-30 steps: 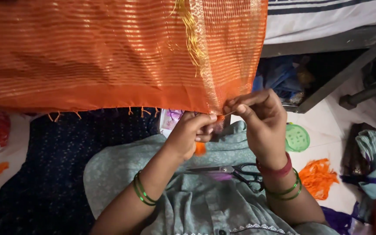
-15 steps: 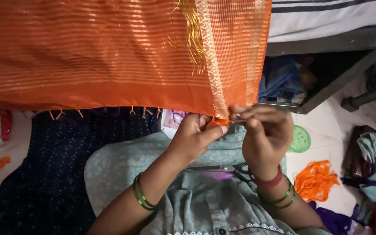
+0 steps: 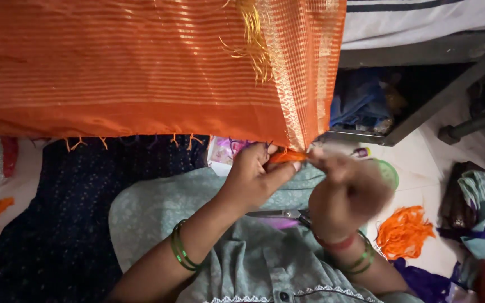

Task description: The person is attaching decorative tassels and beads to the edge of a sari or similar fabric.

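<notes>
Overhead, an orange sari cloth (image 3: 141,67) with fine gold stripes is seen hanging across the upper part of the view, its lower hem running just above the hands, with short knotted tassels along that edge. A loose tuft of golden threads (image 3: 251,45) is noted near the top, beside the denser gold border strip.

The left hand (image 3: 254,177) is closed in a pinch: a small bunch of orange fringe threads (image 3: 287,156) at the cloth's lower corner is clamped between thumb and fingers. Green bangles are worn on that wrist. The right hand (image 3: 346,188) is held close against the left, fingertips meeting the same bunch; it is motion-blurred, so its exact grip cannot be told. Red and green bangles are seen on its wrist.

A pair of scissors (image 3: 279,214) is observed lying on the grey-green garment in the lap, under the hands. To the right, a heap of loose orange thread (image 3: 402,230) lies on the pale floor, near a green round lid (image 3: 389,173).
</notes>
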